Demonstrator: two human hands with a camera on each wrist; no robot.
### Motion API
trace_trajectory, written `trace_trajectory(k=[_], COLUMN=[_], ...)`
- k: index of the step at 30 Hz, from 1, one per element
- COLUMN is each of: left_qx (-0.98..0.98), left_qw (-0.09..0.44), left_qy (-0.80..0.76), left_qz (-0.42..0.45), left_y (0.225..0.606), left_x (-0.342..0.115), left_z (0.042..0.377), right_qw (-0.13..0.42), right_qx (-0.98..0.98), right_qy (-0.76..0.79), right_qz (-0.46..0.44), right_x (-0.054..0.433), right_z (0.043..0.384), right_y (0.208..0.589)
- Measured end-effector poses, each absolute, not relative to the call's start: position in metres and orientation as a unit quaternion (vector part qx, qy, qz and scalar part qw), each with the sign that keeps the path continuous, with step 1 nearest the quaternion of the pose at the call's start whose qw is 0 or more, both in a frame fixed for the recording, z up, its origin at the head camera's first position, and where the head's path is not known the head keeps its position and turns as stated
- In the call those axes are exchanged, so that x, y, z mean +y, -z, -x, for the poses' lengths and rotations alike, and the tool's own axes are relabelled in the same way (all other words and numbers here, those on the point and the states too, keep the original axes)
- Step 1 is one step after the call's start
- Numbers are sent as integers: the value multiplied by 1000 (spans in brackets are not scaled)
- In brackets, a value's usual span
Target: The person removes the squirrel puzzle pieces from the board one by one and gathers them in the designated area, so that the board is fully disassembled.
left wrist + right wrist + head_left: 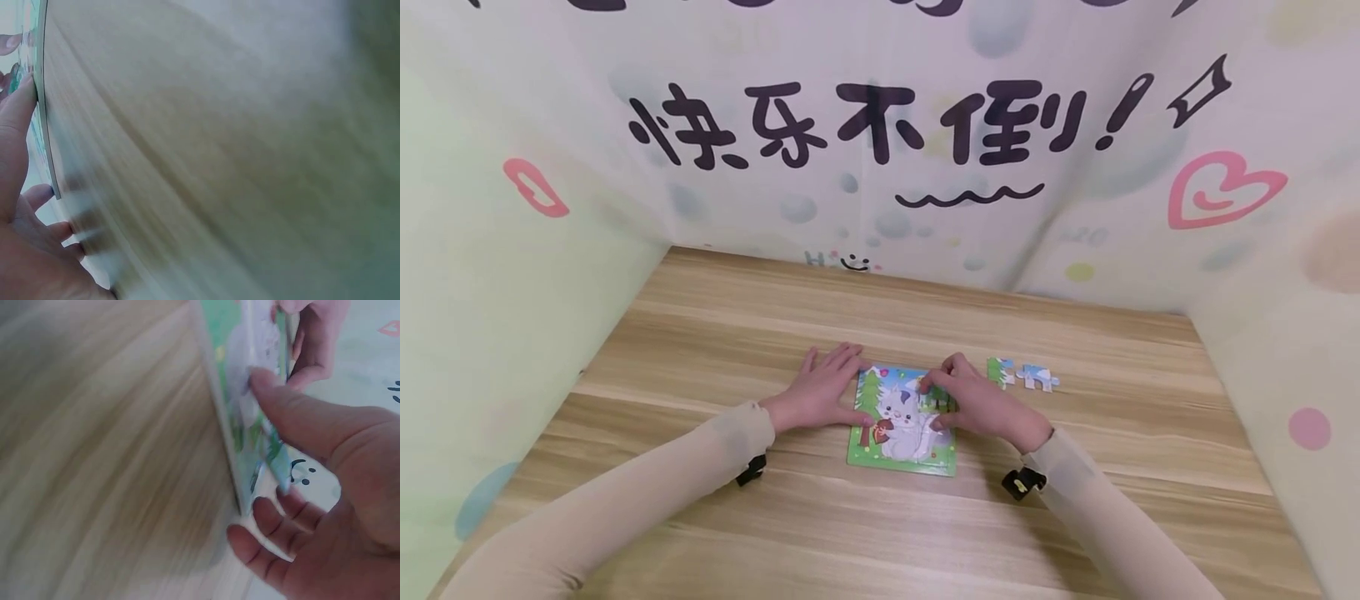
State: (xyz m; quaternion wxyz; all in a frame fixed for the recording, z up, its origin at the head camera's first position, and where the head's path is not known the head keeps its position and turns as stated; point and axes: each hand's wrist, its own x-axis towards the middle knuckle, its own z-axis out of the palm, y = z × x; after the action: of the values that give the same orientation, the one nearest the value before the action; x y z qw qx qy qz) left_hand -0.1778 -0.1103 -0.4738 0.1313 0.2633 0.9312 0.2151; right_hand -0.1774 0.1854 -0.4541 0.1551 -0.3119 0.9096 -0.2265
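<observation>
A square jigsaw puzzle [891,457] with a grey-white squirrel, trees and a green border lies flat on the table. My left hand [820,390] spreads along its left side, the thumb resting on the picture and the fingertips near the upper left corner. Over the right side, my right hand [988,406] pinches a puzzle piece [938,400] with dark green trees between thumb and fingers. In the right wrist view that piece [280,464] stands tilted up from the puzzle [215,381], and the thumb [294,412] reaches over the picture.
Two loose puzzle pieces, one with a green tree [996,371] and one mostly blue and white [1037,377], lie right of the puzzle. The wood-grain table [760,308] meets a printed cloth backdrop [820,200] behind and at both sides.
</observation>
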Motion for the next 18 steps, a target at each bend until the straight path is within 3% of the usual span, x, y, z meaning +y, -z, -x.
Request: trace_trajectory(k=[18], left_qx=[936], left_qw=[141], left_qy=[-201], left_qz=[-253], left_y=[478], left_x=[-110], left_z=[179], right_qw=[65], right_qx=[905], right_qy=[193], right_qz=[375], right_x=[190], right_z=[176], right_y=[461])
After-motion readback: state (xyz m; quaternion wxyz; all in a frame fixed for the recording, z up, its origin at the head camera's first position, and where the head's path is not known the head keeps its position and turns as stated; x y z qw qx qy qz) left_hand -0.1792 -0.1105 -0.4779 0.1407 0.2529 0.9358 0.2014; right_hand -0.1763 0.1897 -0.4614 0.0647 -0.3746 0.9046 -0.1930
